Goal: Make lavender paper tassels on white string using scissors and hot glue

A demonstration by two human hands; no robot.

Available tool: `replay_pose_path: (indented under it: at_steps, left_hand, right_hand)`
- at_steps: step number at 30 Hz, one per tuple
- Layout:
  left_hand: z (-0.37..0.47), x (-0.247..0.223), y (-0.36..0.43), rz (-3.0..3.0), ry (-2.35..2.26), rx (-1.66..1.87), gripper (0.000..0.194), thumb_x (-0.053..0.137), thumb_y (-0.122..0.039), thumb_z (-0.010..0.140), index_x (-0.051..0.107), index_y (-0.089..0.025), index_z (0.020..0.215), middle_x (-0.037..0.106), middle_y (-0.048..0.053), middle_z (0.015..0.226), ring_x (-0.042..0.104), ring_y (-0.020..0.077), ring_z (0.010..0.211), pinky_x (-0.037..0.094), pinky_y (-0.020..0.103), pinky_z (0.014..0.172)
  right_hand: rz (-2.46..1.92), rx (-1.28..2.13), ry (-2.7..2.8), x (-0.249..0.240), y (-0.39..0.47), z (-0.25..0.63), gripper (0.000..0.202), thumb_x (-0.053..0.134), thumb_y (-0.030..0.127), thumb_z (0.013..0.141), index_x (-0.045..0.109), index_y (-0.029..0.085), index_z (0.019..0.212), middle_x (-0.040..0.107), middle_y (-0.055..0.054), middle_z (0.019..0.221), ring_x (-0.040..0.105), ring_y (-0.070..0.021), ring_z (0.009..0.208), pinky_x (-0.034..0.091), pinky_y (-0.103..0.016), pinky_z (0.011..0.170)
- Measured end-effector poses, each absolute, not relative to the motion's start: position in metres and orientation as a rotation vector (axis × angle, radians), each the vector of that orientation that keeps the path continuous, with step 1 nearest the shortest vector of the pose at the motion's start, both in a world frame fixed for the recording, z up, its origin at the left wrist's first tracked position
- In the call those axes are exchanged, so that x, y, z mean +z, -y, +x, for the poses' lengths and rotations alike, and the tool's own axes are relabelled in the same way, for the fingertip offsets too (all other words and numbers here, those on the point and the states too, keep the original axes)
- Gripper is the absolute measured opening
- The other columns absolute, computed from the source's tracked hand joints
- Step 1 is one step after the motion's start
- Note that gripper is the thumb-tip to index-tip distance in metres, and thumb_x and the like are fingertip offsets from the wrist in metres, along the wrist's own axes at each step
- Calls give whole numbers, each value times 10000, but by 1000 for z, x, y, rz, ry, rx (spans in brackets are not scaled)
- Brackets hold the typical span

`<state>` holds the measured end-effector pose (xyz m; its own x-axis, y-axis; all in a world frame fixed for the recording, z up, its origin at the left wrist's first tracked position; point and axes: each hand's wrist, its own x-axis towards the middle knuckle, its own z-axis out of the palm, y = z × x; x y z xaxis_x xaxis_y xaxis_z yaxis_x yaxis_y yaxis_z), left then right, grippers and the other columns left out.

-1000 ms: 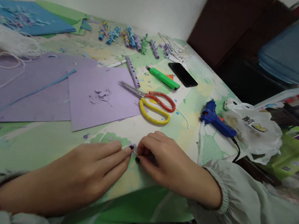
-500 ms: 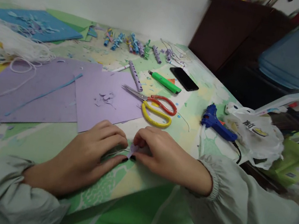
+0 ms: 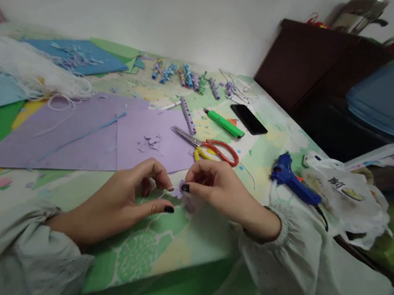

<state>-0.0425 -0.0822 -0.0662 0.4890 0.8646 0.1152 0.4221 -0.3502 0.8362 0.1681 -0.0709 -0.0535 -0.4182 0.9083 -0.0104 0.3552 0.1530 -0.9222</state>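
Note:
Between the fingertips of my right hand (image 3: 218, 187) is a small light purple paper piece (image 3: 178, 190), pinched just above the table. Close on its left is my left hand (image 3: 125, 196), thumb stretched out and fingers curled, with a thin white string (image 3: 163, 194) at its fingertips. Whether the string is gripped firmly is hard to see. Scissors (image 3: 222, 152) with red and yellow handles lie behind my right hand. Purple paper sheets (image 3: 129, 147) with small cut scraps (image 3: 150, 144) lie behind my left hand.
A green cutter (image 3: 225, 123), a black phone (image 3: 249, 119) and a purple paper tube (image 3: 188, 115) lie farther back. Small decorated rolls (image 3: 188, 76) line the wall side. A blue glue gun (image 3: 294, 180) and plastic bag (image 3: 353, 197) are right; tangled white string (image 3: 19, 64) is left.
The view has shifted, so the table items appear lower and farther right. My hands have lifted a little with the purple piece, and my left thumb and fingers have spread apart.

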Motion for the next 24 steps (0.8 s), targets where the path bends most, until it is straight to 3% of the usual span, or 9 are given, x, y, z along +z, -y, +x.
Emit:
replay_pose_path:
  at_steps: [4,8,17,24]
  left_hand:
    - [-39,-55,74,1730,-1058,756,155,647,-335,818,620,-187,854,638,1,795,581,135,719,463,244,635]
    - [-35,-46,67,1631,-1076,898,162,656,-339,812,660,-179,787,642,-11,710,570,115,646,440,209,571]
    - [-38,-48,63,1873,-1148,962,150,575,-280,877,686,-186,843,710,22,801,632,154,744,471,260,683]
    - [-40,-49,64,1980,-1084,988,146,558,-186,875,685,-220,812,717,2,790,645,143,731,487,245,670]
  right_hand:
    - [-1047,1421,1648,-51,54,162,78,662,169,717,591,154,744,566,24,656,511,-94,578,395,-224,537]
    - [-996,1385,1588,-44,46,156,84,666,171,706,604,158,762,586,18,683,506,-89,580,400,-222,531]
    - [-922,1389,1636,-49,36,155,54,655,141,718,614,148,751,610,9,706,547,-102,633,422,-226,568]
    - [-864,1269,1698,-54,40,154,75,609,76,752,602,151,759,612,4,717,559,-114,663,437,-249,612]
